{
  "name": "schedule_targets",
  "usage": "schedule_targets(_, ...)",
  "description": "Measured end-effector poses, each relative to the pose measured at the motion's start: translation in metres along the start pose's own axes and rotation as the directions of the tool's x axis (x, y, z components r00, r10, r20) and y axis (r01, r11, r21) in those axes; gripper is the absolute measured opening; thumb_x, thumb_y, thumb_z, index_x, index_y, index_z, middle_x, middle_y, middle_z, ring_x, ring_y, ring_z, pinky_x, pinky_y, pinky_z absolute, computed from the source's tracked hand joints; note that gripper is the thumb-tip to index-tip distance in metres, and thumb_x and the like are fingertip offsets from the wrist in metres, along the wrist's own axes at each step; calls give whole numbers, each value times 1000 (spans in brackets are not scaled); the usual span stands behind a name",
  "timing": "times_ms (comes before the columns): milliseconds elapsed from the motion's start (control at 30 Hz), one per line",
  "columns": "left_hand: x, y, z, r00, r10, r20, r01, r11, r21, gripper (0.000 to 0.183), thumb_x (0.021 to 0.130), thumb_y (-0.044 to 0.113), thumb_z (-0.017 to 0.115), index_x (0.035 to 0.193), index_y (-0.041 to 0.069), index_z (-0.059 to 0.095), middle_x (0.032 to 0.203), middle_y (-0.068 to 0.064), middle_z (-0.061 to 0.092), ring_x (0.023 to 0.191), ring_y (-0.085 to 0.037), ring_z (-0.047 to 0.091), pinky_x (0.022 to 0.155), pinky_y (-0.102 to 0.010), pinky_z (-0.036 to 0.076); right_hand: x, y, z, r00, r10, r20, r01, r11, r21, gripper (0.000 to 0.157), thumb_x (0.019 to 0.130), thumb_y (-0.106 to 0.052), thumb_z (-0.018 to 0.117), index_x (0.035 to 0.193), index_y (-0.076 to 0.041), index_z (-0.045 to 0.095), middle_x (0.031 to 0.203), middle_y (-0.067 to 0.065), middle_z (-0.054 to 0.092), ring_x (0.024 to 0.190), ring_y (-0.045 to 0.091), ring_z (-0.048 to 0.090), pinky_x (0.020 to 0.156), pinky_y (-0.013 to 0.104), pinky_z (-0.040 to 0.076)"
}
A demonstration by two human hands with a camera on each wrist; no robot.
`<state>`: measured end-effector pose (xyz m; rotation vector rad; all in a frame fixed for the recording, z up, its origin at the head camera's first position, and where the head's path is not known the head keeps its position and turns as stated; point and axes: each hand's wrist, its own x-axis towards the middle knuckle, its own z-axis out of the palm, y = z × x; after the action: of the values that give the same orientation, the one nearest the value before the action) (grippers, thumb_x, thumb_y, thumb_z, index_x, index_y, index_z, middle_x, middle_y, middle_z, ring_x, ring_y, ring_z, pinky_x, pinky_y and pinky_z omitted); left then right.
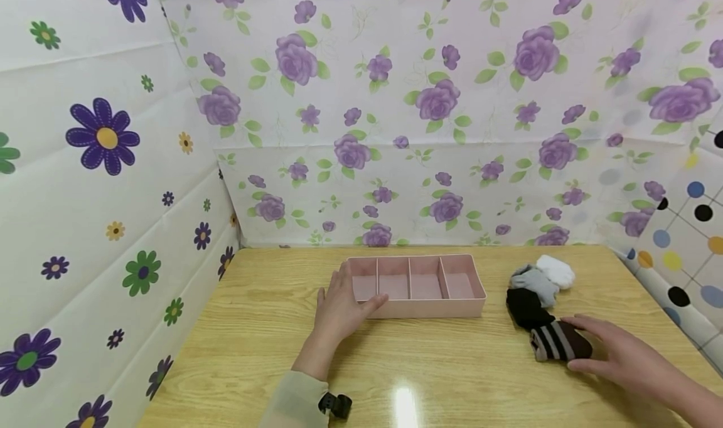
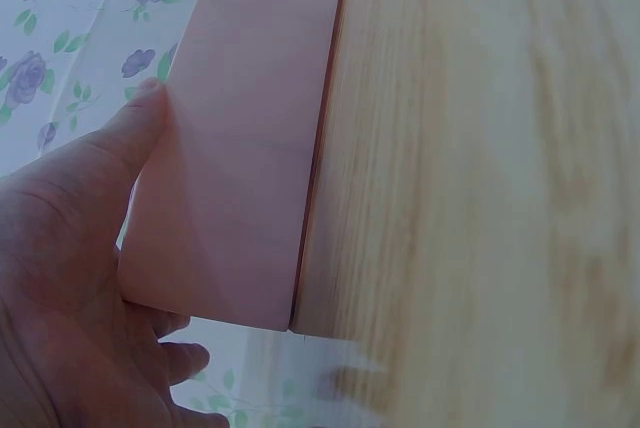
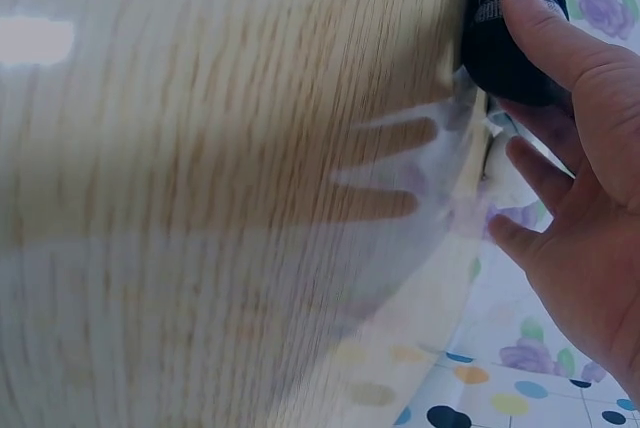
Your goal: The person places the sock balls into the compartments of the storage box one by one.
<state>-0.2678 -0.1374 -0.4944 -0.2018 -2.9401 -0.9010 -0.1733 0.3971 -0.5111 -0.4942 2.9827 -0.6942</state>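
Observation:
A pink box (image 1: 426, 309) with several compartments in a row stands on the table. My left hand (image 1: 339, 312) touches its left front corner, the thumb along the front rim and the fingers, fairly straight, at the left end. On the right, my right hand (image 1: 627, 356) is at a rolled sock with brown and grey stripes (image 1: 556, 341). Its thumb and index finger lie on either side of the sock's dark end, while the other fingers are spread in the right wrist view. Behind it are a black sock (image 1: 526, 309), a grey sock (image 1: 535, 283) and a white sock (image 1: 556, 271), all bundled.
The wooden table (image 1: 452, 371) reaches back to a flowered sheet (image 1: 395, 114). Another flowered sheet (image 1: 107, 214) hangs on the left, and a dotted cloth (image 1: 691, 246) borders the right side. A black wrist strap (image 1: 335, 405) is on the left sleeve.

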Motion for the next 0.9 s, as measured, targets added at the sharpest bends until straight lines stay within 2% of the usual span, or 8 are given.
schedule_targets(100, 0, 0, 0, 1000, 2, -2, -2, 1000, -7, 126, 94, 83, 67, 177, 4, 13, 181, -20, 21, 167, -42, 19, 129, -74, 11, 0, -2, 1, 1000, -22, -12, 22, 1000, -9, 98, 84, -56, 91, 159, -3, 56, 154, 25, 61, 135, 53, 59, 98, 66, 56)
schedule_targets(167, 0, 0, 0, 1000, 4, -5, -4, 1000, -12, 126, 94, 82, 67, 177, 3, 14, 181, -21, 22, 167, -43, 20, 129, -75, 12, 0, -3, 2, 999, -44, -17, 43, 999, -22, 99, 83, -57, 92, 159, -4, 56, 154, 23, 61, 135, 52, 59, 99, 62, 57)
schedule_targets(300, 0, 1, 0, 1000, 2, -7, -2, 1000, -16, 125, 94, 80, 69, 177, 3, 15, 181, -21, 23, 167, -43, 21, 129, -75, 12, 0, -5, 1, 999, -39, -15, 39, 999, -26, 96, 83, -57, 92, 157, -6, 58, 152, 19, 63, 134, 49, 61, 96, 52, 61)
schedule_targets(500, 0, 0, 0, 1000, 2, -6, -2, 1000, -13, 125, 95, 79, 69, 177, 3, 14, 180, -21, 23, 166, -43, 21, 128, -75, 13, 2, -9, -3, 1000, 17, 16, -17, 1000, 1, 93, 86, -52, 93, 156, -1, 58, 151, 26, 63, 132, 54, 62, 96, 65, 57)
schedule_targets(667, -1, 2, 0, 1000, 1, 0, -1, 1000, -8, 125, 94, 81, 68, 177, 5, 12, 181, -20, 22, 167, -42, 19, 129, -74, 12, 2, -13, -7, 998, 58, -17, -58, 998, -11, 92, 88, -53, 91, 156, -1, 57, 150, 31, 61, 130, 59, 60, 95, 74, 54)
schedule_targets(900, -1, 1, -1, 1000, 4, -12, -4, 1000, -17, 125, 94, 81, 68, 177, 5, 15, 181, -19, 23, 166, -43, 21, 128, -75, 13, 6, -20, -18, 997, 16, -74, -14, 1000, 21, 86, 93, -46, 90, 157, 0, 56, 149, 34, 60, 130, 62, 58, 95, 77, 52)
